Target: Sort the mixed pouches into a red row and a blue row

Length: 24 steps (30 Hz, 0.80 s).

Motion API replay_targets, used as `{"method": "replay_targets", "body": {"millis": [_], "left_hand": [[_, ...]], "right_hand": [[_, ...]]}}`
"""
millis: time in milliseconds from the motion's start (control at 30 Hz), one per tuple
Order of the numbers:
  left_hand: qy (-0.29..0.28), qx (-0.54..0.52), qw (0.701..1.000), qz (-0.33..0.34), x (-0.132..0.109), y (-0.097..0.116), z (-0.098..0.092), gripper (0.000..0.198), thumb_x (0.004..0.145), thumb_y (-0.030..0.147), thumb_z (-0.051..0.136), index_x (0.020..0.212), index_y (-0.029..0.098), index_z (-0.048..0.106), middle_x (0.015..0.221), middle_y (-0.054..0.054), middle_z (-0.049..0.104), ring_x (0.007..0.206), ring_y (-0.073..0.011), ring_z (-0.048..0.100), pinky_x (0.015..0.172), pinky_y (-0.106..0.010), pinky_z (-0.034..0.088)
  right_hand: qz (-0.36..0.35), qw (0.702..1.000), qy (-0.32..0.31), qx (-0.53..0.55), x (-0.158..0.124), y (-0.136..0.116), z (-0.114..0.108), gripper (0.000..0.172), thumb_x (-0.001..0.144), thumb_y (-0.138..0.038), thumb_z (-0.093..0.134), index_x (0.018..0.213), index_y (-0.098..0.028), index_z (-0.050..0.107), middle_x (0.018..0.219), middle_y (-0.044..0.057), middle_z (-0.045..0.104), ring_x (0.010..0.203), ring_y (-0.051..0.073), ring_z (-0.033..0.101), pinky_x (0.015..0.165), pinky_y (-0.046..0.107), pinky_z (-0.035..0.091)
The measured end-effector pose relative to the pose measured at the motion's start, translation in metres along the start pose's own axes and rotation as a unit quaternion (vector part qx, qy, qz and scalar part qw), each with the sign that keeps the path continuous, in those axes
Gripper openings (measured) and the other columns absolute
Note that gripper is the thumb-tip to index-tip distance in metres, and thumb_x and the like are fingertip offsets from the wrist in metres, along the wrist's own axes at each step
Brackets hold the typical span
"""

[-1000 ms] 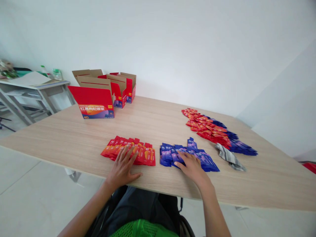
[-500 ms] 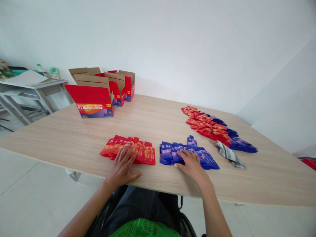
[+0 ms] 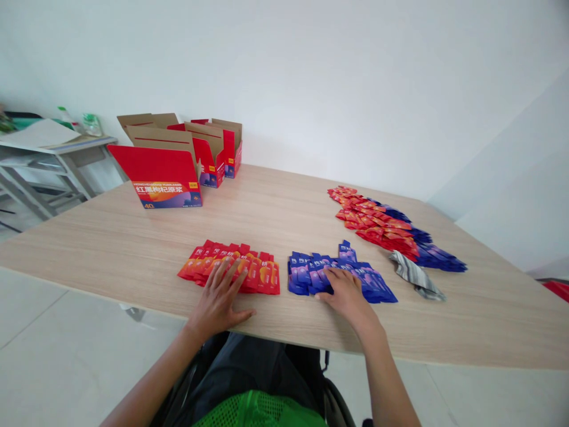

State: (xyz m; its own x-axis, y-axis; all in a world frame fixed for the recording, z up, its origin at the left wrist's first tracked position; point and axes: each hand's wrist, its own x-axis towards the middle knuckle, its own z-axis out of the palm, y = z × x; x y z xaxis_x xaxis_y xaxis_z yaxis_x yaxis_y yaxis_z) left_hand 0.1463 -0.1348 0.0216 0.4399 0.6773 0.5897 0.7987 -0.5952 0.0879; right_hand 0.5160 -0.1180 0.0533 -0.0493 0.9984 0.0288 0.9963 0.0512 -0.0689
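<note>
My left hand (image 3: 219, 299) rests with spread fingers on the near side of a fanned row of red sachets (image 3: 265, 276), its thumb out on the bare wood. Over a similar row of blue sachets (image 3: 299, 277) lies my right hand (image 3: 344, 295), fingers stretched and touching the packs, holding none. One blue sachet (image 3: 347, 251) pokes up behind that row. The two rows lie side by side on the table (image 3: 284, 323), a narrow gap between them. My hands hide parts of both rows.
Open red cartons (image 3: 166, 178) stand at the back left. Larger piles of red sachets (image 3: 377, 222) and blue sachets (image 3: 438, 258) lie at the right, with a striped cloth (image 3: 415, 276) in front. A grey side desk (image 3: 66, 148) stands beyond the table's left end.
The view has tilted and shifted slightly. Both hands stay on their sachet rows, and nothing has been picked up or put down.
</note>
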Motion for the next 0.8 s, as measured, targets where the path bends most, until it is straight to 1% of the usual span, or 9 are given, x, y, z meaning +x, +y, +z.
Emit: {"method": "replay_targets", "body": {"millis": [133,200,267,367,433,567,667,800], "left_hand": [[-0.009,-0.002,1.0,-0.009,-0.001,0.0,0.001,0.097,0.077,0.05,0.08,0.159,0.022,0.037,0.165,-0.016,0.036,0.157,-0.0414,0.017,0.123,-0.062,0.029],[-0.014,-0.002,1.0,-0.009,-0.001,0.0,0.001,0.096,0.077,0.05,0.079,0.158,0.021,0.038,0.165,-0.016,0.035,0.157,-0.0418,0.016,0.123,-0.062,0.028],[-0.013,-0.003,1.0,-0.006,-0.001,0.0,0.0,0.095,0.077,0.05,0.079,0.158,0.021,0.038,0.165,-0.016,0.035,0.157,-0.042,0.015,0.123,-0.062,0.028],[-0.007,-0.002,1.0,-0.003,-0.001,0.0,0.0,0.094,0.078,0.05,0.078,0.158,0.02,0.038,0.165,-0.016,0.035,0.157,-0.0414,0.015,0.124,-0.061,0.028],[-0.005,-0.002,1.0,-0.002,-0.001,0.0,0.001,0.095,0.078,0.05,0.078,0.158,0.02,0.038,0.164,-0.016,0.036,0.157,-0.0412,0.016,0.123,-0.061,0.028],[-0.008,-0.002,1.0,-0.007,-0.002,-0.001,0.002,0.097,0.077,0.051,0.079,0.159,0.022,0.037,0.165,-0.015,0.036,0.156,-0.0415,0.019,0.123,-0.061,0.029],[-0.01,-0.003,1.0,-0.005,-0.002,-0.001,0.002,0.095,0.078,0.052,0.077,0.159,0.022,0.037,0.165,-0.016,0.035,0.156,-0.0415,0.019,0.123,-0.062,0.028],[-0.011,-0.001,1.0,0.0,-0.001,-0.001,0.001,0.098,0.077,0.052,0.078,0.16,0.021,0.034,0.165,-0.017,0.034,0.156,-0.0425,0.016,0.123,-0.063,0.027]], "right_hand": [[-0.008,1.0,0.028,0.003,-0.001,0.001,0.002,0.051,0.083,-0.042,0.073,0.13,-0.024,0.068,0.139,0.013,0.058,0.132,0.036,0.045,0.109,0.052,0.034],[-0.015,0.999,0.037,0.002,-0.003,0.001,0.001,0.05,0.083,-0.043,0.073,0.13,-0.024,0.068,0.137,0.013,0.059,0.13,0.036,0.046,0.108,0.051,0.035],[-0.021,0.999,0.04,-0.003,-0.006,0.0,0.0,0.053,0.083,-0.043,0.074,0.132,-0.025,0.067,0.137,0.012,0.059,0.128,0.036,0.047,0.108,0.051,0.036],[-0.024,0.999,0.044,-0.018,-0.011,-0.001,-0.003,0.064,0.079,-0.042,0.079,0.139,-0.027,0.063,0.139,0.012,0.057,0.128,0.036,0.048,0.109,0.051,0.037],[-0.027,0.998,0.053,-0.022,-0.013,-0.002,-0.004,0.067,0.077,-0.041,0.081,0.14,-0.028,0.062,0.144,0.012,0.053,0.132,0.037,0.045,0.111,0.054,0.035],[-0.053,0.996,0.064,-0.01,-0.012,0.0,-0.002,0.06,0.078,-0.04,0.081,0.134,-0.028,0.065,0.158,0.01,0.04,0.147,0.037,0.034,0.119,0.058,0.024],[-0.072,0.996,0.059,-0.007,-0.01,0.0,0.0,0.068,0.078,-0.041,0.081,0.141,-0.029,0.06,0.162,0.01,0.036,0.151,0.034,0.03,0.123,0.058,0.019],[-0.078,0.996,0.032,0.004,-0.013,-0.003,-0.001,0.083,0.076,-0.046,0.083,0.151,-0.03,0.052,0.162,0.012,0.036,0.151,0.033,0.032,0.125,0.057,0.017]]}}
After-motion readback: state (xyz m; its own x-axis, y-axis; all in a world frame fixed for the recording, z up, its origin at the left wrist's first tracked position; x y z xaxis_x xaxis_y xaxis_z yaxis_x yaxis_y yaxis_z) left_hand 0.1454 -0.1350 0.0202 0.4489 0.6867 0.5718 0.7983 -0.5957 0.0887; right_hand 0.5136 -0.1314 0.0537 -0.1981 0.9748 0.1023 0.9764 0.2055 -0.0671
